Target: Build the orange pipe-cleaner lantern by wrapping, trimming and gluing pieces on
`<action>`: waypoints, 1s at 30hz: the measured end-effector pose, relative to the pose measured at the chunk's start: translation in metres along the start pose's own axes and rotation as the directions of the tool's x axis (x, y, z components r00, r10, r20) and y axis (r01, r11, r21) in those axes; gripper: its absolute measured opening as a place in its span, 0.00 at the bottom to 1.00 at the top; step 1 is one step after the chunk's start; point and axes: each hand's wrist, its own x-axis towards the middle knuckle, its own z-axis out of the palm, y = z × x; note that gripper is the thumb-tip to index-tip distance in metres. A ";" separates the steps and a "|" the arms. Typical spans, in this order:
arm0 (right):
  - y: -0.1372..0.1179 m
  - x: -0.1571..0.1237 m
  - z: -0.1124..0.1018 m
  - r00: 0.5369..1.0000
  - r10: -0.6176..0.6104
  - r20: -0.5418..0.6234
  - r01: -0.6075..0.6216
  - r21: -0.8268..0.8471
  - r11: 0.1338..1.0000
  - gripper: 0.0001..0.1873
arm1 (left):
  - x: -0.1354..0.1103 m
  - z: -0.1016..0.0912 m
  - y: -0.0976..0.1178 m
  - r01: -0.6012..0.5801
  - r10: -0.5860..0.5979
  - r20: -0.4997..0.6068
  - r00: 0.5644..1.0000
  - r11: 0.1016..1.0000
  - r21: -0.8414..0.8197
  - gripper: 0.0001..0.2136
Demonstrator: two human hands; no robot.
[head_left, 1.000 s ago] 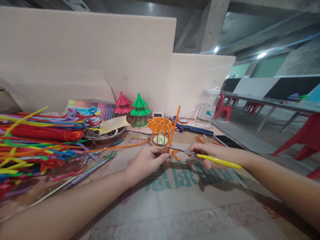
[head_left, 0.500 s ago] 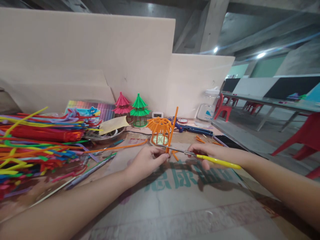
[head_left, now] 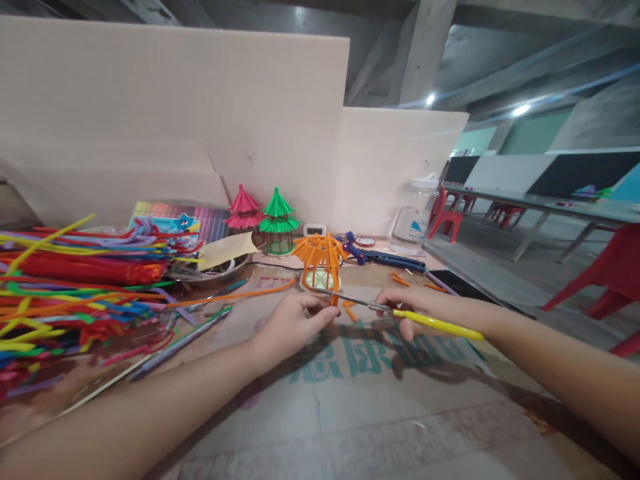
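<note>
Yellow-handled scissors at a short orange fuzzy stem, held between two bare hands over a craft bench

The left hand (head_left: 300, 323) pinches a short orange stem (head_left: 335, 301) upright between thumb and fingers, near the middle of the view. The right hand (head_left: 413, 307) grips scissors (head_left: 415, 317) by their yellow handle, the metal blades pointing left and reaching the stem just above the left fingertips. Whether the blades are fully closed is too small to tell.

Just behind the stem stands a small orange pavilion (head_left: 317, 250) with a sloping roof on thin posts and a pale green base. Bent orange offcuts (head_left: 351, 312) lie on the printed sheet (head_left: 350, 427) that covers much of the bench (head_left: 273, 272).

To the left is a large heap of multicoloured fuzzy stems (head_left: 75, 287), with a set of markers (head_left: 213, 223) behind it. A metal bowl (head_left: 215, 273) sits near, yellow paper (head_left: 227, 250) lying across it. Farther back, a green pavilion (head_left: 278, 220) and a pinkish-red one stand side by side. On the right are a blue glue gun (head_left: 355, 250), a clear bottle (head_left: 413, 220) with a white lid, and a dark phone (head_left: 460, 285).
</note>
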 end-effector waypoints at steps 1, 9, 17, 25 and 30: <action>0.002 0.001 0.000 1.000 -0.004 -0.006 0.004 -0.019 1.000 0.11 | 0.000 0.000 0.000 -0.004 0.004 0.002 1.000 1.000 -0.005 0.16; 0.003 0.004 0.000 0.998 -0.034 -0.058 0.018 -0.254 0.967 0.17 | -0.006 0.000 0.003 -0.186 0.198 -0.121 0.973 0.977 0.108 0.12; -0.001 0.009 0.034 0.959 -0.218 -0.180 0.110 -0.471 0.875 0.22 | 0.008 -0.006 -0.013 -0.078 0.121 -0.184 0.975 0.971 0.225 0.10; -0.012 0.009 0.041 0.951 -0.241 -0.195 0.116 -0.495 0.861 0.18 | 0.011 -0.003 -0.025 -0.019 0.031 -0.091 0.995 0.992 0.121 0.10; -0.014 0.027 0.033 0.913 -0.260 -0.315 0.087 -0.472 0.877 0.15 | 0.009 -0.001 -0.026 -0.098 0.117 -0.084 0.990 0.974 0.207 0.12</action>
